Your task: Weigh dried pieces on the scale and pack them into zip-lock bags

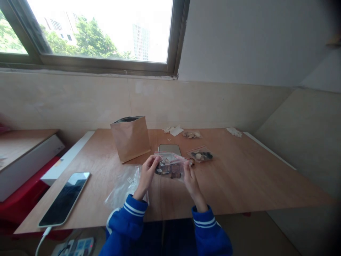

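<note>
Between my two hands a clear zip bag [172, 168] is held up above the table, with several small dark and brownish pieces inside that I cannot name. My left hand [146, 174] pinches its left upper corner, thumb on top. At the bag's right end, my right hand [191, 179] grips the edge with closed fingers. Under and beside my left wrist lies a larger crumpled clear plastic bag [122, 188]. Just behind the held bag, a flat tablet-like object with a pale top [169, 148] is partly hidden.
A brown paper pouch [131, 138] stands upright at back left. Other small clear bags, one with dark pieces [201, 155] and one with pale pieces [191, 134], lie behind. White scraps [174, 130] sit near the wall. A phone [65, 199] with a cable lies at front left.
</note>
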Tool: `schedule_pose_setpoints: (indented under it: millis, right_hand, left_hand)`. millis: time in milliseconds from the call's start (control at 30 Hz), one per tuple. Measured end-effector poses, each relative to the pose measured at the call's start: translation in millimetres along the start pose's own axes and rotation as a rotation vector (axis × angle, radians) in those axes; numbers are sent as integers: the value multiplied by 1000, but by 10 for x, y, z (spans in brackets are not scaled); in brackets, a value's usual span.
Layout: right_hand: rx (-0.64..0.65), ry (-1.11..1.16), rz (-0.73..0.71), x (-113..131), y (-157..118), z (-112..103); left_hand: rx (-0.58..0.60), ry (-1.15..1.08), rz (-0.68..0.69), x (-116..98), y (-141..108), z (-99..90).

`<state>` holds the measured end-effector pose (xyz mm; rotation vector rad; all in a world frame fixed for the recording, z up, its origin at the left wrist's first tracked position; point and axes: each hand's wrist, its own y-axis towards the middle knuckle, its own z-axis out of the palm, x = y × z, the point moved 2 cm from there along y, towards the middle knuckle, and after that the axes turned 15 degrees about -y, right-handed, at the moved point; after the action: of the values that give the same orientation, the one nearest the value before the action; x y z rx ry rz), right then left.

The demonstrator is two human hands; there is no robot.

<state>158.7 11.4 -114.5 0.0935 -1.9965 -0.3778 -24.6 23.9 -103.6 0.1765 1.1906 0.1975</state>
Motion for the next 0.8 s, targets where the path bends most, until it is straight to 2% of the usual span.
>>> schedule_pose_setpoints:
  millis: [100, 167, 300, 400, 500, 667, 800]
  right_hand:
    - [-63, 23, 60, -130, 36, 54]
    - [-100, 9, 86, -236, 55, 81]
    - [-80, -8, 101, -472, 73, 115]
    - [-149, -8, 106, -641, 64, 113]
    - [-224, 2, 125, -770, 36, 122]
    - [-265, -51, 170, -876, -5, 128]
    - [-211, -85, 169, -870, -6, 103]
  left_hand:
    - [-146, -21, 25, 71, -23, -40]
    - [-196, -32, 25, 149, -35, -73]
    - [-164, -6, -17, 337, -51, -158]
    - [-131, -23, -87, 484, -71, -237]
    - [-146, -25, -99, 587, -94, -295]
    - [-162, 8, -83, 609, -115, -304]
    - [-161, 56, -89, 562, -119, -296]
